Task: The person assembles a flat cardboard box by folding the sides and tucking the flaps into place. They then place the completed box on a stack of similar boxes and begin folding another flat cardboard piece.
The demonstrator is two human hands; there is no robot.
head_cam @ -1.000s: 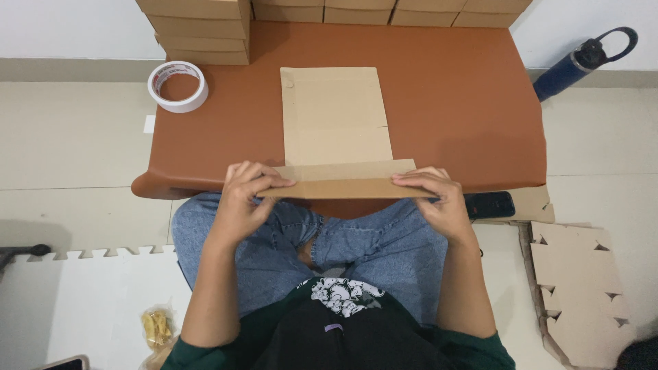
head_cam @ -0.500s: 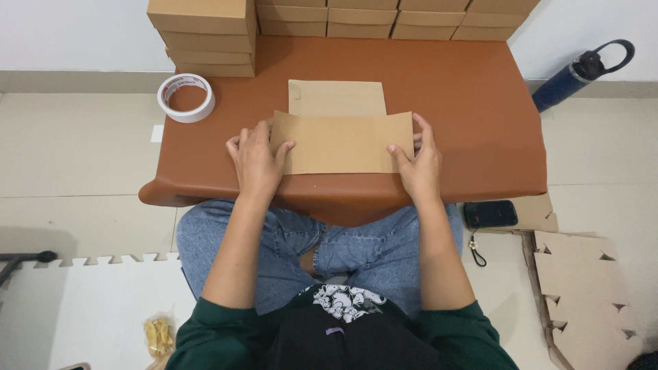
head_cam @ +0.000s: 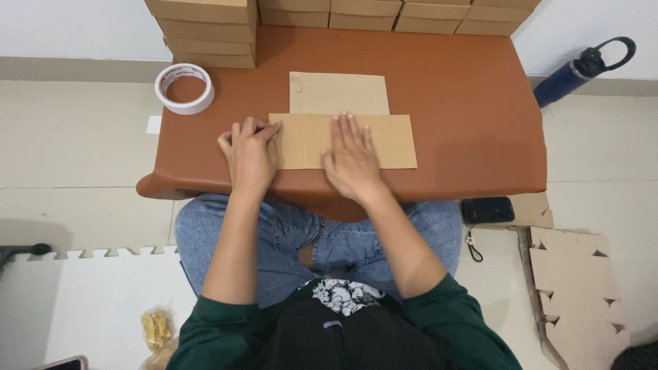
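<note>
A flat brown cardboard sheet lies folded on the brown table, its lower flap turned up over the rest. My right hand presses flat on the middle of the folded flap, fingers spread and pointing away from me. My left hand rests on the flap's left end, fingers curled at its edge. Neither hand grips anything.
A roll of white tape sits at the table's left. Stacks of folded cardboard boxes line the far edge. A blue bottle, a dark phone and cut cardboard blanks lie on the floor to the right.
The flap was folded up from the table's near edge onto the sheet. My right hand has slid from the flap's right end to its middle; the left stays at the left end.
</note>
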